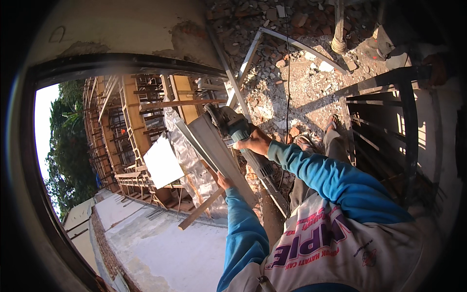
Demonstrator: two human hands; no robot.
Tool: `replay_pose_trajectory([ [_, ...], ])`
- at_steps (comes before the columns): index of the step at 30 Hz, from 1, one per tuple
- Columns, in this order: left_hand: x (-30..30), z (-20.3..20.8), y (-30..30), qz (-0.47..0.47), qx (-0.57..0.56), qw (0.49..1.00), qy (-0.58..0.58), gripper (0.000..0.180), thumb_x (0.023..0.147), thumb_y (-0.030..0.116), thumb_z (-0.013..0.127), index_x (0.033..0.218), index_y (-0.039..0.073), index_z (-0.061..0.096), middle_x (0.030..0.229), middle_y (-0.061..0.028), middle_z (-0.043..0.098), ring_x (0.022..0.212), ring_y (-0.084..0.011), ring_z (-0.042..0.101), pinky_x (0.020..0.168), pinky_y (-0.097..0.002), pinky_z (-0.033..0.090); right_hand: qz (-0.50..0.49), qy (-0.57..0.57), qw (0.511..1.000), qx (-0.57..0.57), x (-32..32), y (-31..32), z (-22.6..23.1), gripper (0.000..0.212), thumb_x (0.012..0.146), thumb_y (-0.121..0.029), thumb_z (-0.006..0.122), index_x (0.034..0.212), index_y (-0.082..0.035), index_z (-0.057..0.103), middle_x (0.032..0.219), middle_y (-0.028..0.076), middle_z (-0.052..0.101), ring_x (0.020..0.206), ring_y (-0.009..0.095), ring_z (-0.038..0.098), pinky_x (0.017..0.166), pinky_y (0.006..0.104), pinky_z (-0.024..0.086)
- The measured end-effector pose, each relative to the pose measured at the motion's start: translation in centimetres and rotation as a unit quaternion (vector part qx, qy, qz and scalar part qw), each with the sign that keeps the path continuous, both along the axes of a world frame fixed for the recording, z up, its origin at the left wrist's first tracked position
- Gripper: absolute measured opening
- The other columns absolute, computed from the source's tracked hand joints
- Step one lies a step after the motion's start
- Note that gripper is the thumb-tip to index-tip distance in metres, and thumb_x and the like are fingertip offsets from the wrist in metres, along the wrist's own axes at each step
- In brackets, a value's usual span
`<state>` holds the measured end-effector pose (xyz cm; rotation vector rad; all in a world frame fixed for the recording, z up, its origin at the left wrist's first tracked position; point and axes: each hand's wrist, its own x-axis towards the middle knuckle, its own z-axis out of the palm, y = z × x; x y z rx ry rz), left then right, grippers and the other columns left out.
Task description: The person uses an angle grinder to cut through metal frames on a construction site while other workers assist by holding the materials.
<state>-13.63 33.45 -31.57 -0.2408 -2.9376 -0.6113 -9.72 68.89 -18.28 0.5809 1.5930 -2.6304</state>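
My right hand (257,142) is closed round the body of a teal and dark angle grinder (237,129). The tool's round head rests against or just over the upper end of a long grey sill (221,151); I cannot tell whether the two touch. Lower down, my left hand (224,181) grips the sill's left edge, its fingers partly hidden. Beside that hand a wooden stick (202,209) juts out to the lower left. Crumpled silvery sheeting (187,151) hangs just beyond the edge, next to a white panel (163,162).
Broken bricks and rubble (272,87) cover the floor, crossed by a dark cable (288,73) and a bent metal frame (253,48). A barred metal frame (406,131) stands at right, near another person's foot (332,121). Outside, scaffolding (129,117) rises above a pale slab (155,243).
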Motion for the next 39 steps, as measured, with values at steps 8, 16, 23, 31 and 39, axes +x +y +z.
replay_pose_trajectory([
  [8,-0.3,0.6,-0.2,0.034,0.081,0.994,-0.071,0.030,0.078,0.011,0.063,0.105,0.001,0.056,0.089,-0.0172,0.065,0.078,-0.0347,0.063,0.068,-0.0424,0.049,0.011,0.007,1.000,0.018,-0.3,-1.2,-1.9,0.027,0.071,-0.027,0.075,0.081,-0.003,0.069,0.071,0.008,0.066,0.064,0.014,0.057,0.064,0.0307,0.045],
  [16,-0.1,0.7,0.4,-0.017,0.075,0.997,-0.016,0.026,0.076,0.014,0.065,0.100,0.004,0.059,0.085,-0.0147,0.064,0.076,-0.0334,0.063,0.065,-0.0417,0.050,0.014,0.016,0.999,0.028,-0.4,-1.5,-2.8,0.028,0.070,-0.029,0.075,0.079,-0.003,0.069,0.068,0.008,0.065,0.060,0.014,0.055,0.060,0.0310,0.044],
  [23,-0.3,-0.5,-0.2,0.010,0.110,0.993,-0.032,0.023,0.076,0.015,0.065,0.095,0.004,0.059,0.083,-0.0148,0.064,0.073,-0.0343,0.063,0.064,-0.0424,0.049,0.011,0.002,0.999,0.049,0.1,-0.7,-1.4,0.028,0.068,-0.030,0.076,0.076,-0.004,0.069,0.065,0.008,0.064,0.059,0.014,0.056,0.060,0.0307,0.045],
  [31,-0.3,-1.2,-1.0,-0.026,0.027,0.999,0.034,0.022,0.082,0.019,0.057,0.095,0.001,0.058,0.082,-0.0171,0.065,0.073,-0.0358,0.063,0.062,-0.0433,0.049,0.007,0.018,0.999,0.044,0.3,-1.2,-2.0,0.027,0.067,-0.028,0.076,0.078,-0.005,0.067,0.069,0.008,0.065,0.061,0.015,0.057,0.061,0.0315,0.046],
  [39,-0.4,-2.5,-3.4,0.006,0.054,0.998,0.016,0.028,0.087,0.020,0.051,0.102,-0.002,0.057,0.084,-0.0176,0.067,0.075,-0.0329,0.065,0.066,-0.0403,0.051,-0.003,0.026,0.999,0.038,0.6,-1.0,-0.7,0.026,0.065,-0.024,0.076,0.079,-0.005,0.066,0.071,0.008,0.065,0.064,0.016,0.059,0.063,0.0324,0.047],
])
